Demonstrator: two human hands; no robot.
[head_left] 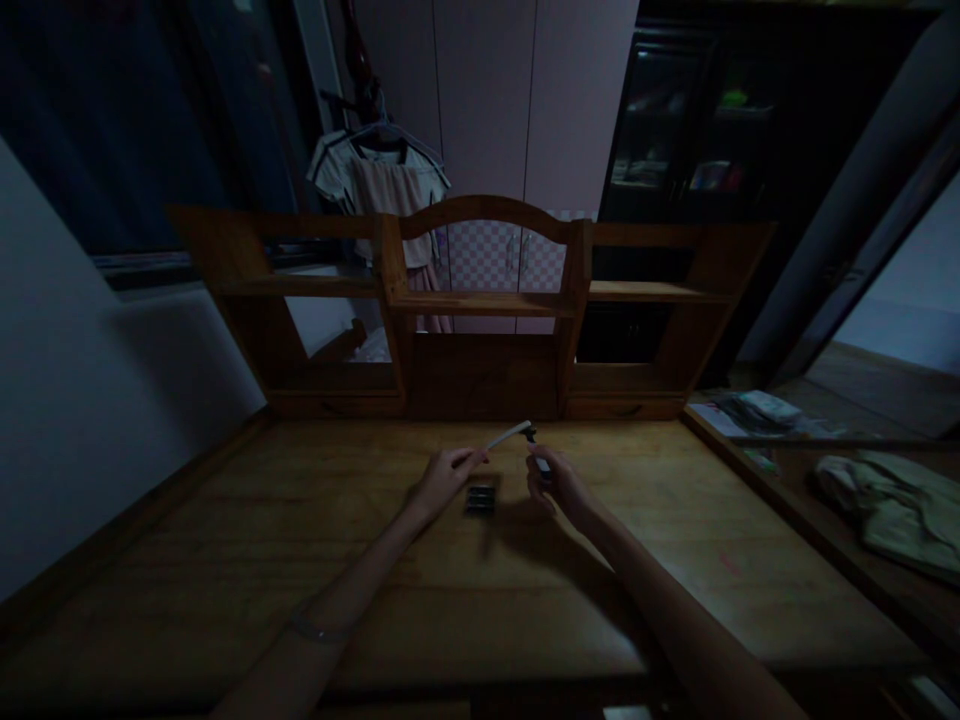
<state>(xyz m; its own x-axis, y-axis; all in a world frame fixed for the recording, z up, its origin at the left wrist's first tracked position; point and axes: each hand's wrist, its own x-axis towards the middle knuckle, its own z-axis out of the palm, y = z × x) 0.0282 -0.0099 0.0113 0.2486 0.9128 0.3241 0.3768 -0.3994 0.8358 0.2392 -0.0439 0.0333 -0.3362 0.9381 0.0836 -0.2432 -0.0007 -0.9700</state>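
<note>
My left hand (444,480) pinches a slim pale stick (510,435) that slants up to the right. The stick's far end lies close to the black, angled top of a small tool; I cannot tell whether they touch. My right hand (559,480) is closed around that small tool (541,464), which has a light grey handle; its exact kind is too dim to make out. Below and between the hands, a small black object with light stripes (481,499) lies on the wooden desk (300,560).
A wooden shelf unit (480,305) spans the desk's back edge. At the left stands a white wall (52,380). Beyond the desk's right edge lie folded green cloth (904,510) and a plastic-wrapped bundle (761,408). Clothes (382,180) hang behind the shelf.
</note>
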